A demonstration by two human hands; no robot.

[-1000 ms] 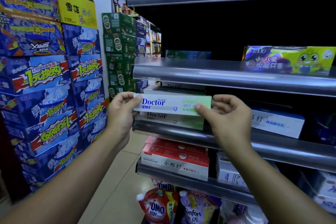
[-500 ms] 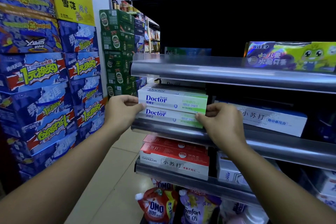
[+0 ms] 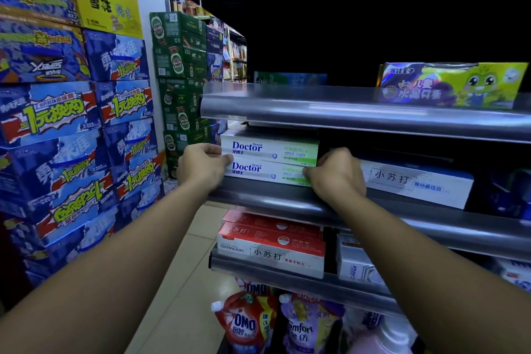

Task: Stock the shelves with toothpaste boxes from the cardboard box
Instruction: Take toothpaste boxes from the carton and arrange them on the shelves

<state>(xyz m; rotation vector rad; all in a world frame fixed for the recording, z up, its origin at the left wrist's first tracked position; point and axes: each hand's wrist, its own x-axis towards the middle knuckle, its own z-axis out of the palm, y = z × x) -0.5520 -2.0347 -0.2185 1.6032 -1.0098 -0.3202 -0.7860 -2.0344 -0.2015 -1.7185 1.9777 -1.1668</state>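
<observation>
Both hands on the Doctor stack, just behind the shelf rail.

I have the left hand curled round the stack's left end with the thumb on the front face. The right hand is curled round the right end, thumb low on the front. Both grip; neither is free. The stack is two toothpaste boxes lying flat, one on the other, labels out, at the rail's left end. I judge the grip at both ends is there to push them in level and flush, with the faces readable above the rail. A white box sits farther right behind the same rail, apart from the stack. Red boxes are one tier below the rail. The cardboard box is not in view.
</observation>
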